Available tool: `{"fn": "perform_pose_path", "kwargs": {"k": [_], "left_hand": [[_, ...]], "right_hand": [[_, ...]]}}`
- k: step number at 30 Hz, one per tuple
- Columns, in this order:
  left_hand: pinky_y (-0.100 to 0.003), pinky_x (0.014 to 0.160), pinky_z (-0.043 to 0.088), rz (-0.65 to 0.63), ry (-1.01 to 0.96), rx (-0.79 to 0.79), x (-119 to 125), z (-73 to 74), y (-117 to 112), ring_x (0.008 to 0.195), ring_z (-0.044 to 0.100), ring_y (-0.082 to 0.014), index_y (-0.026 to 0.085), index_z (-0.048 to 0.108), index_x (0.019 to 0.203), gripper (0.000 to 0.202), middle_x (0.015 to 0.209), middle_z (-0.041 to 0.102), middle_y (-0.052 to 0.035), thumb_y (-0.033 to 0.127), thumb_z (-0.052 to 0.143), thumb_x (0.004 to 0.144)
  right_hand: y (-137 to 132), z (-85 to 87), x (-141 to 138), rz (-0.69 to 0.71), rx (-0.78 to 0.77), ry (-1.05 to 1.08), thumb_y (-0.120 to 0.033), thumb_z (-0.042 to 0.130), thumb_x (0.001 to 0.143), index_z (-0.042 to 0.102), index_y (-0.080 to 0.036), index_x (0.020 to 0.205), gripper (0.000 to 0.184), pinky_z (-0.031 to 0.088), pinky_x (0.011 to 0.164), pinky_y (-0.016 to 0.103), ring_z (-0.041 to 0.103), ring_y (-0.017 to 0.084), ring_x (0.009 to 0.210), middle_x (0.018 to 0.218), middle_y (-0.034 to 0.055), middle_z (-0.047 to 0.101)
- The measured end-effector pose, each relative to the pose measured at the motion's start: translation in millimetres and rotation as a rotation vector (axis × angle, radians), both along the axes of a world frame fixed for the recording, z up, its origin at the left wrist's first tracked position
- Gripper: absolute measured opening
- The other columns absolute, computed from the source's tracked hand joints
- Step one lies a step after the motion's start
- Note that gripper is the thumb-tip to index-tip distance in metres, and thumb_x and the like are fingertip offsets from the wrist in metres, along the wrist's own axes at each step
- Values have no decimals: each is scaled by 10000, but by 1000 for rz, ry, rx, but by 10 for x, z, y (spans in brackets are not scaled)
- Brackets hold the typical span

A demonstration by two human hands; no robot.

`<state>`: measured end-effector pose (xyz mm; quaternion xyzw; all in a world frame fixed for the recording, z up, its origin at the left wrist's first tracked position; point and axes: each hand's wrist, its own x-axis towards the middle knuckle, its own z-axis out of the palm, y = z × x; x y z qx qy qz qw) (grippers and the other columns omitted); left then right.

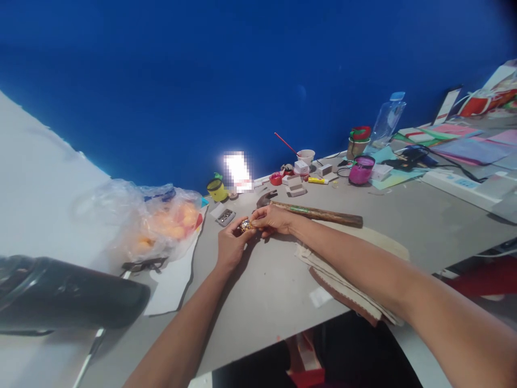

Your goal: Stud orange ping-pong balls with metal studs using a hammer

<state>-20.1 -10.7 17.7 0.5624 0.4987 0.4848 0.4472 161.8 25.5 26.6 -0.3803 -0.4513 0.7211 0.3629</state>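
Both my hands meet over the grey table [266, 280], pinching a small gold, studded ornament [245, 225] between them. My left hand [229, 245] curls its fingers round the ornament from the left. My right hand [271, 220] grips it from the right with thumb and fingertips. A wooden-handled hammer [319, 214] lies just behind my right hand, its metal head to the left. My right forearm rests over a stack of folded cloth pieces [347, 285].
A clear plastic bag of orange fruit [161, 221] sits left, with a small metal piece [225, 216] and yellow cup [217, 189] nearby. A black cylinder [68, 293] lies at far left. Cups, small boxes, a pink pot [361, 170], a bottle [386, 121] and papers crowd the back right.
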Motion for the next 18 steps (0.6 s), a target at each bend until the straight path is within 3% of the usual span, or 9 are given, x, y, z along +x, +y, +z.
{"fn": "perform_pose_path", "kwargs": {"k": [11, 18], "left_hand": [[-296, 599, 575, -56, -60, -53, 20, 71, -30, 627, 650, -159, 154, 798, 1093, 503, 819, 741, -54, 299, 894, 621], [-306, 625, 595, -76, -133, -93, 34, 95, -38, 620, 651, -143, 141, 776, 1124, 572, 834, 753, -50, 333, 927, 607]], "right_hand": [[-39, -32, -12, -40, 87, 3, -176, 867, 740, 687, -165, 850, 212, 563, 429, 202, 618, 98, 506, 719, 2, 712], [-52, -56, 43, -22, 90, 48, -312, 914, 701, 668, -155, 857, 331, 565, 465, 193, 594, 85, 541, 715, 0, 692]]}}
